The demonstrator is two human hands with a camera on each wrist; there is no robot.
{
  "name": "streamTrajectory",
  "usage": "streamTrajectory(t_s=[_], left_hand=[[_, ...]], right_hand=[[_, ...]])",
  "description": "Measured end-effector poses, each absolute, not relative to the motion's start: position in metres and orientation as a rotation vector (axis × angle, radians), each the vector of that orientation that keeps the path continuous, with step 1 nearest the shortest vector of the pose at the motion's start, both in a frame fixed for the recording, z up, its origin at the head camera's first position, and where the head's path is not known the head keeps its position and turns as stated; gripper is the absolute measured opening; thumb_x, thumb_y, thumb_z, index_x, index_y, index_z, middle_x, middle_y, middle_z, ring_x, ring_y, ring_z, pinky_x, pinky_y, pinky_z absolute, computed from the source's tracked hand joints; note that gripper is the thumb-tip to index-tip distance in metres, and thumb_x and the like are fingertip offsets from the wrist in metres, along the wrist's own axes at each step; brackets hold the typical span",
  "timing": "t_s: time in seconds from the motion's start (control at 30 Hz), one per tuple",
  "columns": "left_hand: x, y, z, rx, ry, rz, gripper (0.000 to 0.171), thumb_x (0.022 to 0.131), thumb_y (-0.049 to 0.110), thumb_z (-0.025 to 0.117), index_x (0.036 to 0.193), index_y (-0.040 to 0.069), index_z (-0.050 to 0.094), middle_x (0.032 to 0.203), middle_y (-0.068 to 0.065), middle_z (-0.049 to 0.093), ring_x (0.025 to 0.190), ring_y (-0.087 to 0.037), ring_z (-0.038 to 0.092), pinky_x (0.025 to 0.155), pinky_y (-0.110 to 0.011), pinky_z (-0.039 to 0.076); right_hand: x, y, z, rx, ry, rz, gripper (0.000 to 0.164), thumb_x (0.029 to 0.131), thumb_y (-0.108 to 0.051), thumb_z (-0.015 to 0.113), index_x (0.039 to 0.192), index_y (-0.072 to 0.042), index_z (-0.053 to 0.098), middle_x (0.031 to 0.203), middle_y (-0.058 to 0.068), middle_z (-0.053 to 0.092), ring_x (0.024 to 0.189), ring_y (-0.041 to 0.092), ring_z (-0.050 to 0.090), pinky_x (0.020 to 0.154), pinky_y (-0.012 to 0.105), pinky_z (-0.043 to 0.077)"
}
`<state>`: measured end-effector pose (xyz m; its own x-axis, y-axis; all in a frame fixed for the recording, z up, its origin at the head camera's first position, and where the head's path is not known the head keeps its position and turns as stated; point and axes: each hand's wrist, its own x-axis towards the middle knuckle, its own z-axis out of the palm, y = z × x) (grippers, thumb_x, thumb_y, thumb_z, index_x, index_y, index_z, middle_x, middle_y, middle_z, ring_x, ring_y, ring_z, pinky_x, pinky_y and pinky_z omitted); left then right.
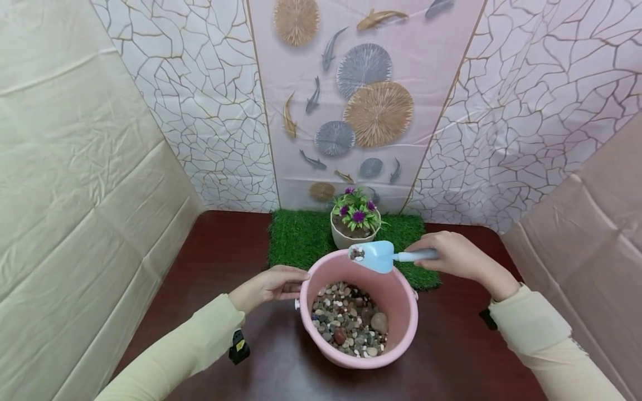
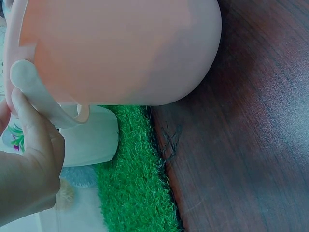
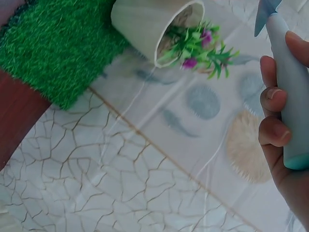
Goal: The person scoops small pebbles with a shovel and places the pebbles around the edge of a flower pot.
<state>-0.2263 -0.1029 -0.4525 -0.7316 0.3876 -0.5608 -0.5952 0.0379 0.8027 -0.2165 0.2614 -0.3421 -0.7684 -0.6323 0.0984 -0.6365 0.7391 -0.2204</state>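
A pink bucket (image 1: 410, 334) holds many mixed pebbles (image 1: 346, 320) and a larger tan stone. On its left side my left hand (image 1: 281, 281) grips the rim, thumb on top and fingers beneath; the left wrist view shows this hand (image 2: 36, 154) beside the white handle (image 2: 43, 96). My right hand (image 1: 453, 253) holds a light blue trowel (image 1: 378, 256) by its handle, fingers wrapped round it in the right wrist view. A few small pebbles (image 1: 357, 253) lie at the blade's tip, above the bucket's far rim and close to the white flowerpot (image 1: 343, 240).
The pot holds soil and a plant (image 1: 357, 214) with purple flowers. It stands on a green grass mat (image 1: 296, 239) at the back of the dark wooden table (image 1: 225, 250). Patterned cloth (image 1: 215, 111) hangs behind, and beige cloth walls (image 1: 75, 195) flank both sides.
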Motion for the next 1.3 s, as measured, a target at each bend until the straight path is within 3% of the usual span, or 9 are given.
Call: streamTrajectory(t_s=[0.6, 0.87, 1.0, 1.3], left_hand=[[-0.225, -0.103, -0.453, -0.196, 1.637, 1.774, 0.043, 0.091, 0.013, 0.061, 0.129, -0.004, 0.052, 0.07, 0.004, 0.069, 0.063, -0.004, 0.065, 0.067, -0.019, 0.06], [-0.225, -0.107, -0.455, -0.116, 1.605, 1.789, 0.04, 0.084, 0.02, 0.072, 0.119, 0.001, 0.063, 0.072, 0.004, 0.07, 0.065, -0.003, 0.066, 0.069, -0.018, 0.06], [-0.225, -0.104, -0.454, -0.167, 1.635, 1.772, 0.041, 0.088, 0.016, 0.066, 0.125, -0.002, 0.058, 0.071, 0.005, 0.069, 0.064, -0.003, 0.065, 0.069, -0.018, 0.06], [-0.225, -0.103, -0.453, -0.216, 1.63, 1.778, 0.038, 0.091, 0.012, 0.062, 0.125, -0.003, 0.057, 0.07, 0.003, 0.069, 0.062, -0.004, 0.065, 0.065, -0.019, 0.06]], right_hand=[[-0.23, 0.299, -0.35, 0.853, -2.991, 0.398, 0.02, 0.08, -0.014, 0.074, 0.1, -0.011, 0.074, 0.093, 0.004, 0.072, 0.065, 0.005, 0.048, 0.056, 0.022, 0.039], [-0.236, 0.308, -0.36, 0.8, -3.035, 0.399, 0.02, 0.08, -0.013, 0.073, 0.1, -0.009, 0.073, 0.092, 0.004, 0.072, 0.069, 0.008, 0.052, 0.059, 0.025, 0.043], [-0.24, 0.312, -0.367, 0.791, -3.048, 0.406, 0.019, 0.08, -0.012, 0.073, 0.099, -0.008, 0.074, 0.092, 0.005, 0.072, 0.071, 0.009, 0.055, 0.06, 0.027, 0.045], [-0.251, 0.312, -0.379, 0.752, -3.079, 0.456, 0.02, 0.081, -0.008, 0.071, 0.101, -0.005, 0.073, 0.09, 0.007, 0.072, 0.062, 0.008, 0.048, 0.056, 0.023, 0.038]])
